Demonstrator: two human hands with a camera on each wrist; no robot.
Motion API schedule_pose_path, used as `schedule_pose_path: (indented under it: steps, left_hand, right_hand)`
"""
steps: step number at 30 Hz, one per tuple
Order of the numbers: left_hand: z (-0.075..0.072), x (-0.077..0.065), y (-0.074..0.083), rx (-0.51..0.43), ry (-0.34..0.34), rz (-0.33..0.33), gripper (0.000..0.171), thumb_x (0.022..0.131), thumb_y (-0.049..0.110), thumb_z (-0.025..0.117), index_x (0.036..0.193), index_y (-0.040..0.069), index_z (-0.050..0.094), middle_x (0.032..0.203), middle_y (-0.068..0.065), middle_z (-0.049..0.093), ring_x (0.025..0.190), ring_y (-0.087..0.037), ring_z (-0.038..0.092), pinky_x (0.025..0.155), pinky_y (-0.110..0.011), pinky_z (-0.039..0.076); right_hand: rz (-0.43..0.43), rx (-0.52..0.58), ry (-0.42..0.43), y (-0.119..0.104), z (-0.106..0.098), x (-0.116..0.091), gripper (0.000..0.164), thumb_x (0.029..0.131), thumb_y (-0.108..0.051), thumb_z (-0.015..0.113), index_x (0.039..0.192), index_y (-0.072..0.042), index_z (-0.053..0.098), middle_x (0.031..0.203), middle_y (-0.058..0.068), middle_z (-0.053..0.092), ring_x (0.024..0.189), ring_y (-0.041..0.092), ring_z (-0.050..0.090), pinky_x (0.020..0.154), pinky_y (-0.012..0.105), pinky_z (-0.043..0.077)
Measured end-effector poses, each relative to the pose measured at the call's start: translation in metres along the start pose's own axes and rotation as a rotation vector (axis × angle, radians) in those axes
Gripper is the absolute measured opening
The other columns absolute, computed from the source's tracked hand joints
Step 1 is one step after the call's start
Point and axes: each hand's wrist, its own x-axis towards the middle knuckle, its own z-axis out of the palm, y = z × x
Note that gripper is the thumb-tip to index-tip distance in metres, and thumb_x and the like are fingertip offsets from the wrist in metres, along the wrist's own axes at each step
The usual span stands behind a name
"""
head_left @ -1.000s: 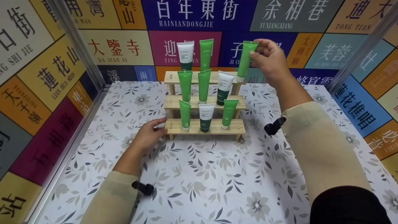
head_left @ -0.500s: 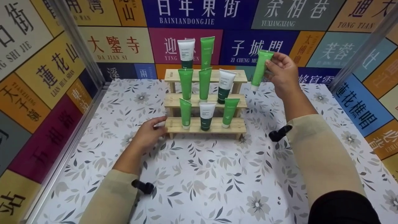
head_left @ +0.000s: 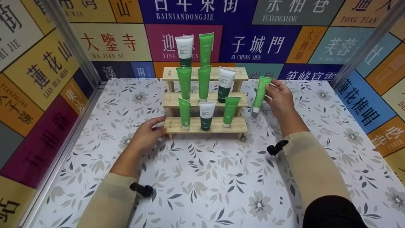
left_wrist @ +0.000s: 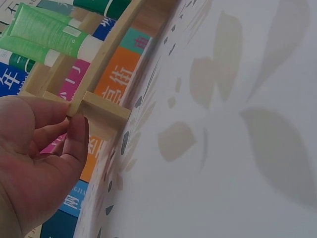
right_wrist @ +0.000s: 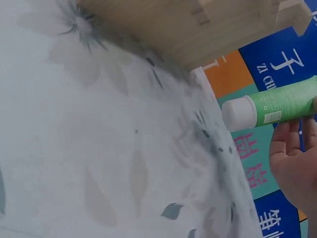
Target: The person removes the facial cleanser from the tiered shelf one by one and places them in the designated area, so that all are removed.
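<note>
And there it is, my right hand [head_left: 280,98] pinching the green tube [head_left: 261,92], tilted cap-down, just right of the wooden rack [head_left: 239,74]; my left hand [head_left: 147,134] pinches the bottom shelf's left end!

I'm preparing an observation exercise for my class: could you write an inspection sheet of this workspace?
Surface: white table patterned with leaves and flowers.
Job's things: eight tubes on a three-tier wooden stand; a green tube held beside it.
Clutter: nothing seen.
Grips: left grip pinches the end of the stand's lowest tier; right grip holds the green tube.
Cables: nothing seen.
Surroundings: coloured wall panels with Chinese lettering.
</note>
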Motion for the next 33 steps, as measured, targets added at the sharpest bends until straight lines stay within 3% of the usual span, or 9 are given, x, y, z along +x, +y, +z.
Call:
schedule_pose_path:
  steps: [5,11,16,20,24,27,33]
  left_hand:
    - [-0.003,0.000,0.002,0.009,-0.003,0.000,0.053,0.108,0.020,0.061,0.160,0.021,0.051,0.159,-0.009,0.057,0.133,-0.028,0.065,0.108,-0.041,0.052]
    - [-0.003,0.000,0.003,0.022,-0.012,-0.022,0.053,0.108,0.023,0.060,0.160,0.024,0.051,0.159,-0.008,0.057,0.131,-0.027,0.066,0.109,-0.041,0.052]
    - [-0.003,0.000,0.003,0.022,-0.010,-0.034,0.053,0.108,0.024,0.060,0.160,0.025,0.051,0.159,-0.006,0.057,0.131,-0.026,0.066,0.110,-0.043,0.051]
    - [-0.002,-0.001,0.004,0.015,-0.007,-0.041,0.052,0.108,0.024,0.060,0.159,0.026,0.052,0.159,-0.005,0.057,0.131,-0.026,0.066,0.112,-0.043,0.050]
    - [-0.001,-0.002,0.004,0.001,-0.009,-0.021,0.052,0.108,0.022,0.060,0.160,0.023,0.052,0.158,-0.008,0.058,0.133,-0.028,0.065,0.112,-0.043,0.051]
    - [-0.001,-0.002,0.002,0.003,-0.009,-0.007,0.052,0.108,0.021,0.059,0.160,0.021,0.051,0.160,-0.009,0.056,0.136,-0.028,0.064,0.111,-0.042,0.051]
    - [0.001,-0.002,0.001,0.002,-0.003,-0.007,0.052,0.108,0.020,0.059,0.160,0.022,0.051,0.163,-0.008,0.052,0.139,-0.029,0.062,0.113,-0.043,0.051]
  right_hand:
    - [0.092,-0.011,0.009,0.010,-0.007,0.006,0.059,0.104,-0.014,0.070,0.158,-0.014,0.048,0.118,-0.002,0.068,0.101,0.012,0.069,0.090,0.030,0.056]
    - [0.247,-0.137,0.042,0.013,-0.007,0.008,0.064,0.103,-0.017,0.073,0.162,-0.016,0.047,0.112,-0.004,0.073,0.102,0.011,0.070,0.089,0.027,0.058]
    - [0.323,-0.225,0.046,0.016,-0.005,0.012,0.065,0.102,-0.017,0.074,0.162,-0.015,0.048,0.124,-0.003,0.071,0.103,0.010,0.071,0.088,0.025,0.059]
    - [0.336,-0.333,0.039,0.019,-0.005,0.016,0.063,0.103,-0.021,0.073,0.161,-0.017,0.049,0.141,0.001,0.064,0.106,0.009,0.069,0.087,0.023,0.058]
    - [0.336,-0.508,0.047,0.023,-0.003,0.019,0.061,0.104,-0.028,0.071,0.161,-0.020,0.050,0.149,0.003,0.061,0.103,0.008,0.067,0.085,0.022,0.057]
    - [0.320,-0.611,0.056,0.025,0.000,0.020,0.059,0.105,-0.029,0.069,0.160,-0.019,0.051,0.151,0.007,0.061,0.099,0.007,0.067,0.082,0.023,0.057]
    - [0.289,-0.704,0.068,0.026,0.004,0.022,0.057,0.105,-0.029,0.069,0.159,-0.015,0.053,0.143,0.010,0.066,0.090,0.007,0.068,0.077,0.023,0.058]
